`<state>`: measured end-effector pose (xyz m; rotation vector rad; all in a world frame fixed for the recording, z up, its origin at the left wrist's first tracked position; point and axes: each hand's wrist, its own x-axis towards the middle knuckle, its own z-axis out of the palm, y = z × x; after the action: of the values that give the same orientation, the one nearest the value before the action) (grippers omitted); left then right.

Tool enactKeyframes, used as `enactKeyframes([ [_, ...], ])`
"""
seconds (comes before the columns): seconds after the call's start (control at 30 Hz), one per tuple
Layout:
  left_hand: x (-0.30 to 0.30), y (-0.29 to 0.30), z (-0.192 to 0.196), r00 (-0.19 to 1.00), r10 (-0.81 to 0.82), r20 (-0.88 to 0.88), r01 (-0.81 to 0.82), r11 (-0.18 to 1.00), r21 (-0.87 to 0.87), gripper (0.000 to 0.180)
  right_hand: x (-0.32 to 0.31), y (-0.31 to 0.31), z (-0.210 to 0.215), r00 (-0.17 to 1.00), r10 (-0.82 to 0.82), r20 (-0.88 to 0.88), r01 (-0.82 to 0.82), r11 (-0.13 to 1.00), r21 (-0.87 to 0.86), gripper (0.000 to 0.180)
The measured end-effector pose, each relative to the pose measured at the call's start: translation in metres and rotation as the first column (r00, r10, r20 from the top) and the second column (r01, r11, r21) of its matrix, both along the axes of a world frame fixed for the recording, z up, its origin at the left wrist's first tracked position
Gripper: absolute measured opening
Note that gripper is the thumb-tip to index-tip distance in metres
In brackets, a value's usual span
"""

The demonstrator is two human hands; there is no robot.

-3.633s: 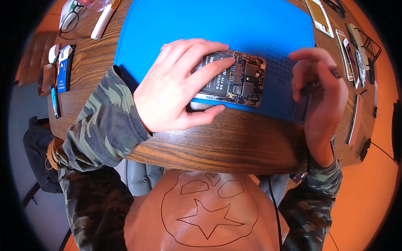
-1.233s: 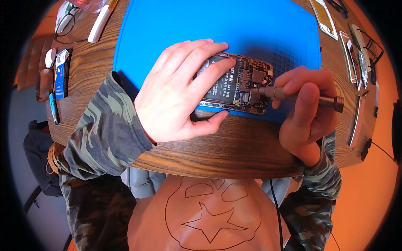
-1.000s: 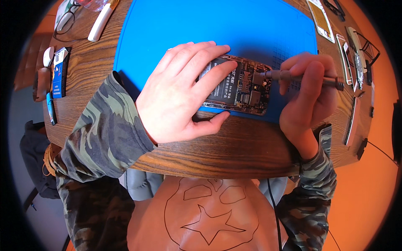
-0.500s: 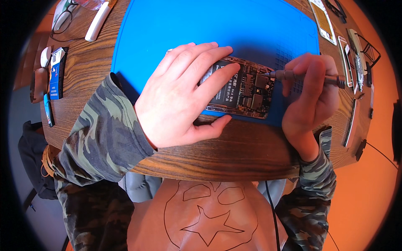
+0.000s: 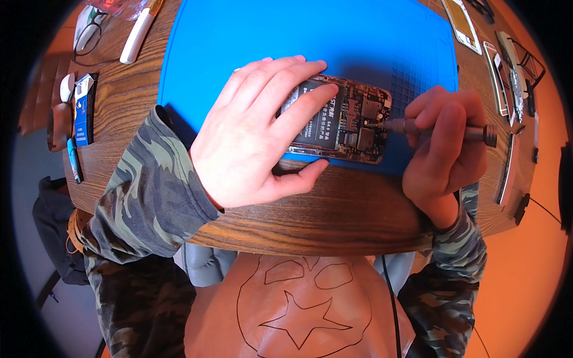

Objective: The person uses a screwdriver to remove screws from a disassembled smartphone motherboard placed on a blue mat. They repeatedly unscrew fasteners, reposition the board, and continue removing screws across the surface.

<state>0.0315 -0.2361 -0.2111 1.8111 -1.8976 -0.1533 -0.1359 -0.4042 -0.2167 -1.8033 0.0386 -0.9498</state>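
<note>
An opened smartphone lies at the near edge of the blue mat, its black battery and circuit board exposed. My left hand spans the phone's left part, fingers across its far edge and battery, thumb by the near edge; it steadies the phone. My right hand grips a slim grey screwdriver held almost level, pointing left. Its tip meets the circuit board around the middle of the phone's right part. Whether the tip sits in a screw is too small to tell.
The blue mat covers much of the wooden table. Eyeglasses, a white-handled tool, a blue box and a blue pen are at the left. Phone parts line the right side.
The screwdriver tip has moved from the board's far right area toward me and slightly left. My left hand stays on the phone. The whole view has shifted slightly.
</note>
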Motion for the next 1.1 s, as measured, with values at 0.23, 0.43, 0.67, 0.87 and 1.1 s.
enactKeyframes([
  [0.23,0.001,-0.001,0.001,0.999,-0.034,0.032,0.034,0.999,0.007,0.068,0.006,-0.001,-0.006,0.988,0.122,0.093,-0.108,0.984,-0.141,0.018],
  [0.43,0.001,0.000,0.001,0.999,-0.031,0.037,0.030,1.000,0.009,0.067,0.007,-0.003,-0.012,0.968,0.224,0.111,-0.189,0.948,-0.257,0.026],
  [0.67,0.001,0.000,-0.001,0.999,-0.020,0.038,0.021,1.000,-0.007,0.066,0.007,-0.004,-0.003,0.966,0.253,-0.056,-0.257,0.909,-0.327,0.035],
  [0.87,0.001,0.001,-0.004,0.999,-0.024,0.033,0.026,0.998,-0.049,0.065,0.001,0.009,0.014,0.968,0.137,-0.208,-0.153,0.986,-0.061,0.019],
  [1.1,0.002,0.001,-0.008,0.999,-0.041,0.034,0.044,0.994,-0.097,0.062,-0.001,0.004,0.027,0.970,0.022,-0.240,-0.116,0.916,-0.383,0.034],
])
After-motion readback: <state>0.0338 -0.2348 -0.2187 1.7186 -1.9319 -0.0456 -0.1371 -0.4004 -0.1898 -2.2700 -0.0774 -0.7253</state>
